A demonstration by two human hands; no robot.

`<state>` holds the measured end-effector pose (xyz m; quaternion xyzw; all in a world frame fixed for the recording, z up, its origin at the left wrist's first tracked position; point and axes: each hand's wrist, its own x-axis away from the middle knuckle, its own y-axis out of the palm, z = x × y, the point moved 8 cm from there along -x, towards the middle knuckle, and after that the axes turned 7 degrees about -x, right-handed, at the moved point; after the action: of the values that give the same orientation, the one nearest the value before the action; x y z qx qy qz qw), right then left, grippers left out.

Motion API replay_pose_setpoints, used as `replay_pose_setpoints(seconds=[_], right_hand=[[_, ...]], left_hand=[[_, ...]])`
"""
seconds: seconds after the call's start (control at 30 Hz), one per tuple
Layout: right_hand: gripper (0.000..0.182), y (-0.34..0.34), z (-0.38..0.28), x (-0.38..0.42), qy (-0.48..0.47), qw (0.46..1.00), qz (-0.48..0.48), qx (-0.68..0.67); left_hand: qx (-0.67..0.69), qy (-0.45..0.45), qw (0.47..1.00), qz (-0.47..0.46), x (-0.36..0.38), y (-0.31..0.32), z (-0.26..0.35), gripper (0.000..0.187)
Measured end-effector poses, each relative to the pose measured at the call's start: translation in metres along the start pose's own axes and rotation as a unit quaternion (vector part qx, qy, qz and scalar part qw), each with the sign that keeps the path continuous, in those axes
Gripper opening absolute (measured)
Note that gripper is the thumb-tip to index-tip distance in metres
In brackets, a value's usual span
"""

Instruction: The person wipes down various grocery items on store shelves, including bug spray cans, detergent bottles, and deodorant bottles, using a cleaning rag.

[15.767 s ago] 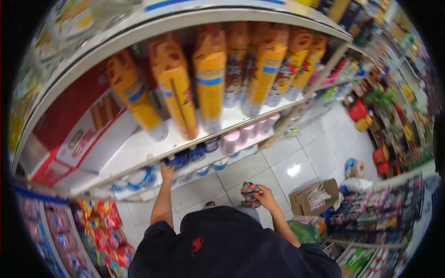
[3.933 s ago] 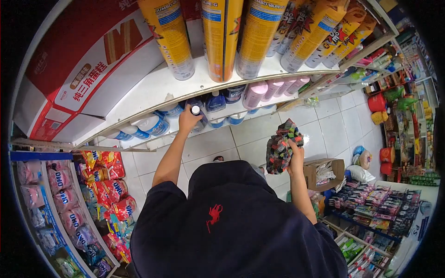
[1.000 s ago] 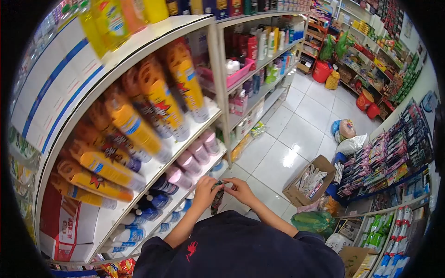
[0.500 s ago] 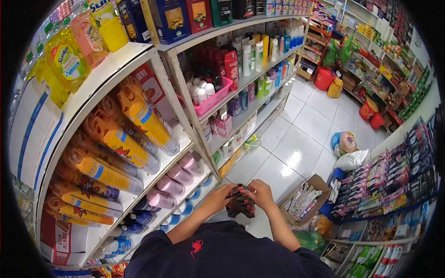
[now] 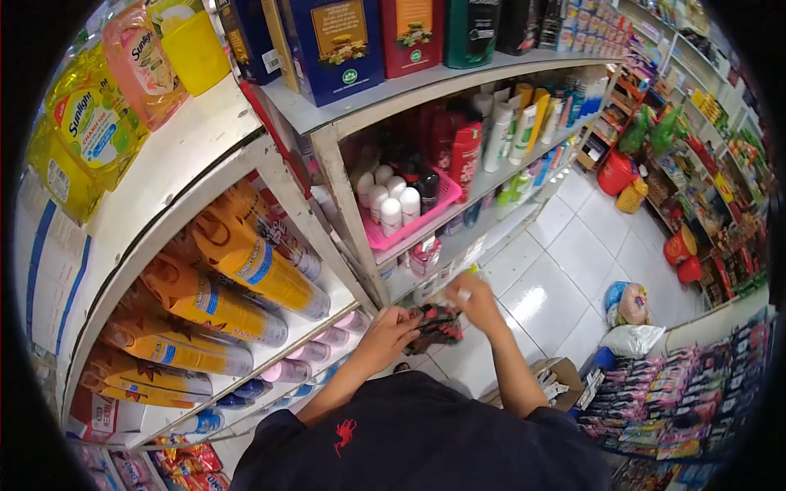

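Note:
My left hand point(image 5: 393, 334) is closed on the near side of a crumpled black bundle with red patches point(image 5: 438, 326), low in front of my chest; its exact kind does not show. My right hand point(image 5: 475, 299) is raised just above and to the right of the bundle. Its fingers are curled and smeared by motion, with a small whitish spot at them, and I cannot tell whether they hold anything. Beyond the hands, a pink basket point(image 5: 416, 231) on the shelf holds several white-capped roll-on bottles point(image 5: 391, 215).
Yellow spray cans point(image 5: 260, 266) fill the left shelf, with pink cans point(image 5: 332, 335) below. Dish soap bottles point(image 5: 90, 123) stand on top. Right of me are an open cardboard box point(image 5: 563, 385) and a rack of hanging packets point(image 5: 663, 385). White floor tiles point(image 5: 524, 286) run down the aisle.
My right hand has come off the bundle and lifted above it, while the left keeps its hold. The view has shifted, bringing the shelves and pink basket closer.

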<state>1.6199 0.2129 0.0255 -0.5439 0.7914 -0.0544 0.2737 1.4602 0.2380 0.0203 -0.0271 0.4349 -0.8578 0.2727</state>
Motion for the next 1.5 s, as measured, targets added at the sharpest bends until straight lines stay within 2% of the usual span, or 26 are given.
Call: replay_pose_setpoints(seconds=[0.07,0.1,0.13,0.2,0.27,0.33,0.37,0.4,0.47,0.5,0.63,0.77,0.8,0.87,0.93,1.0,1.07,1.13,1.2,1.23,1.27,1.33,1.37,1.43,1.47,1.5], right_hand=[[0.011,-0.021,-0.028,-0.040,-0.101,0.990,0.082,0.062],[0.012,-0.026,-0.040,-0.057,-0.134,0.984,0.096,0.073],[0.015,-0.029,-0.048,-0.075,-0.170,0.975,0.112,0.085],[0.021,-0.027,-0.046,-0.108,-0.204,0.969,0.119,0.071],[0.027,-0.024,-0.048,-0.126,-0.240,0.961,0.122,0.058],[0.041,-0.025,-0.040,-0.144,-0.176,0.971,0.136,0.081],[0.049,-0.024,-0.034,-0.149,-0.174,0.972,0.128,0.097],[0.049,-0.022,-0.033,-0.151,-0.177,0.973,0.119,0.088],[0.049,-0.019,-0.032,-0.154,-0.182,0.971,0.096,0.120],[0.048,-0.016,-0.024,-0.158,-0.132,0.980,0.060,0.132],[0.045,-0.020,-0.022,-0.159,-0.114,0.988,0.035,0.097],[0.043,-0.036,-0.028,-0.152,-0.174,0.978,0.082,-0.079],[0.044,-0.044,-0.028,-0.151,-0.190,0.965,0.095,-0.153],[0.046,-0.057,-0.026,-0.148,-0.178,0.963,0.084,-0.183],[0.047,-0.072,-0.027,-0.145,-0.040,0.898,0.018,-0.438],[0.047,-0.090,-0.026,-0.130,-0.026,0.901,-0.011,-0.433],[0.047,-0.082,-0.019,-0.112,0.032,0.846,-0.125,-0.517],[0.047,-0.082,-0.010,-0.096,0.056,0.837,-0.143,-0.525],[0.047,-0.093,-0.005,-0.092,0.063,0.852,-0.129,-0.503],[0.047,-0.097,-0.002,-0.092,0.064,0.853,-0.123,-0.503],[0.047,-0.101,0.007,-0.092,0.094,0.846,-0.106,-0.514],[0.047,-0.106,0.017,-0.090,0.124,0.838,-0.088,-0.525],[0.047,-0.106,0.018,-0.088,0.128,0.833,-0.088,-0.532],[0.047,-0.106,0.018,-0.084,0.132,0.827,-0.089,-0.539],[0.047,-0.105,0.018,-0.082,0.125,0.825,-0.086,-0.544],[0.047,-0.104,0.017,-0.081,0.119,0.823,-0.083,-0.549]], left_hand=[[-0.013,-0.049,0.999,-0.013,-0.008,-0.007,0.000,0.028],[-0.001,-0.034,0.998,0.046,-0.009,-0.011,-0.001,0.029],[-0.004,-0.043,0.998,0.050,-0.010,-0.013,0.001,0.029],[0.128,-0.215,0.968,0.034,-0.008,-0.009,-0.014,0.029],[0.135,-0.213,0.964,0.082,-0.009,-0.010,-0.015,0.029],[0.233,-0.236,0.928,0.171,-0.001,-0.009,-0.021,0.026],[0.264,-0.290,0.902,0.179,0.005,-0.003,-0.026,0.024],[0.259,-0.299,0.899,0.187,0.006,-0.001,-0.023,0.024],[0.160,-0.221,0.928,0.255,0.000,-0.013,-0.005,0.023],[0.158,-0.225,0.926,0.260,-0.002,-0.010,-0.001,0.023],[0.178,-0.286,0.894,0.295,0.003,-0.002,0.014,0.022],[0.145,-0.274,0.874,0.374,0.009,-0.002,0.029,0.023],[0.145,-0.289,0.855,0.406,0.012,-0.002,0.029,0.023],[0.144,-0.319,0.813,0.465,0.015,-0.002,0.029,0.025],[0.174,-0.315,0.803,0.475,-0.008,-0.015,0.042,0.027],[0.197,-0.274,0.811,0.477,-0.041,-0.022,0.054,0.026],[0.231,-0.231,0.819,0.471,-0.066,-0.025,0.064,0.026],[0.265,-0.185,0.827,0.460,-0.079,-0.023,0.068,0.026],[0.378,-0.161,0.839,0.358,-0.092,-0.007,0.067,0.027],[0.463,-0.185,0.802,0.330,-0.095,0.000,0.067,0.027],[0.464,-0.186,0.803,0.325,-0.099,0.002,0.068,0.027],[0.353,-0.237,0.862,0.277,-0.110,0.010,0.069,0.028],[0.353,-0.236,0.862,0.276,-0.114,0.011,0.070,0.028],[0.113,-0.222,0.911,0.328,-0.116,-0.009,0.080,0.032],[-0.012,-0.210,0.914,0.346,-0.118,-0.016,0.089,0.035],[-0.016,-0.215,0.906,0.364,-0.120,-0.015,0.088,0.051]])
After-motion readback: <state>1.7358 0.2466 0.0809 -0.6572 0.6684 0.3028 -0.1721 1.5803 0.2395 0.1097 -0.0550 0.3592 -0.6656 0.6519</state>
